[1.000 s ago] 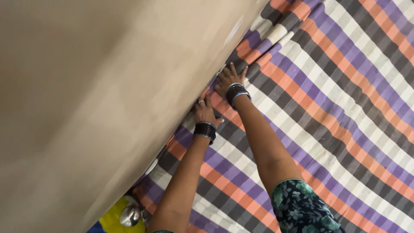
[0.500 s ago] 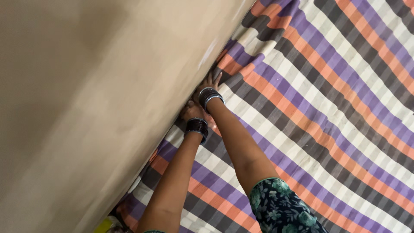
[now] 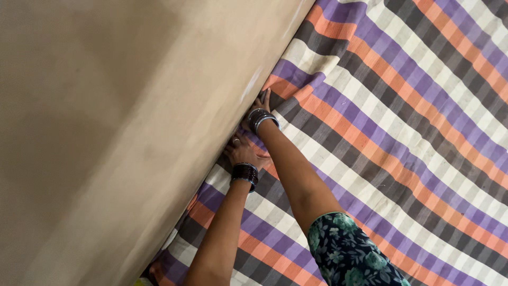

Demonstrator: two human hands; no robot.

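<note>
Striped cotton bedsheet [image 3: 402,122] in purple, orange, grey and cream lies across the bed, its edge running under a tan wall-like surface [image 3: 116,127]. Both hands press at that seam: the right hand [image 3: 259,106] reaches furthest, the left hand [image 3: 242,151] just behind it (each wrist stacked with dark bangles). Fingers are hidden in the gap, so I cannot tell their grip; the placement suggests tucking.
</note>
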